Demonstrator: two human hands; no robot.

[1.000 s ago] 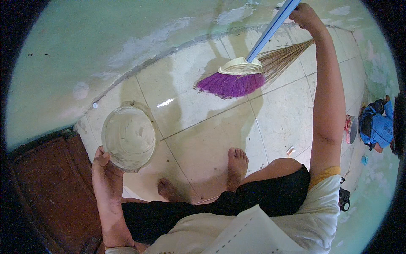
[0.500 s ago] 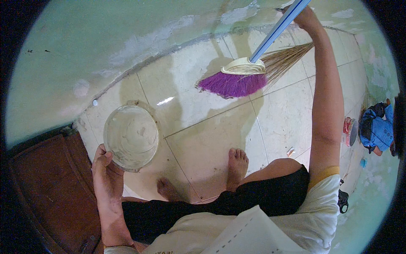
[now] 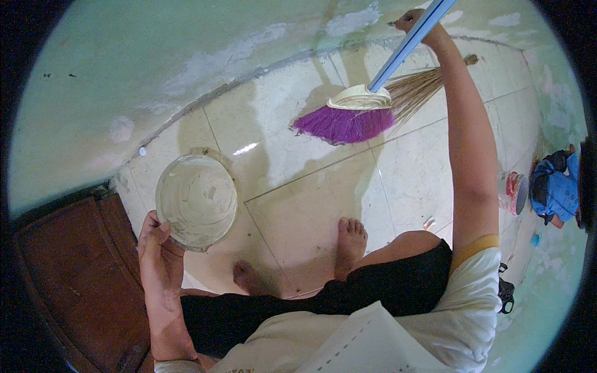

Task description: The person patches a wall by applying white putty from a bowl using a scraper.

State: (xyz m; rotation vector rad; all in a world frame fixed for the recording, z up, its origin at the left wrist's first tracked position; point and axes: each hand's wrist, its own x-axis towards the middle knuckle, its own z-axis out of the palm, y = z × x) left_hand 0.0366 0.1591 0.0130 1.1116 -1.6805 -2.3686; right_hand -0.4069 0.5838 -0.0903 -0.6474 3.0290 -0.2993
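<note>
My left hand (image 3: 160,248) grips the lower left rim of a round, pale, see-through tub (image 3: 198,202), thumb over the edge. Whitish smears coat the tub's inside. High up at the green wall (image 3: 236,56), my right hand (image 3: 408,20) is closed around a small thin thing with a dark tip; most of it is hidden in the fingers. In front of that hand passes the blue handle (image 3: 407,50) of a broom with purple bristles (image 3: 345,124). Behind the broom head lies a stick broom (image 3: 423,90), partly covered by my right forearm.
A brown piece of furniture or case (image 3: 81,273) stands at the left. My bare feet (image 3: 351,245) rest on the tiled floor (image 3: 311,199). To the right are a red-and-white can (image 3: 515,193), a blue bundle (image 3: 555,189) and a small blue cap (image 3: 535,239). Pale patches mark the wall.
My right hand has moved left along the wall, past the broom handle, uncovering the stick broom's bound end. My left hand keeps its hold on the tub.
</note>
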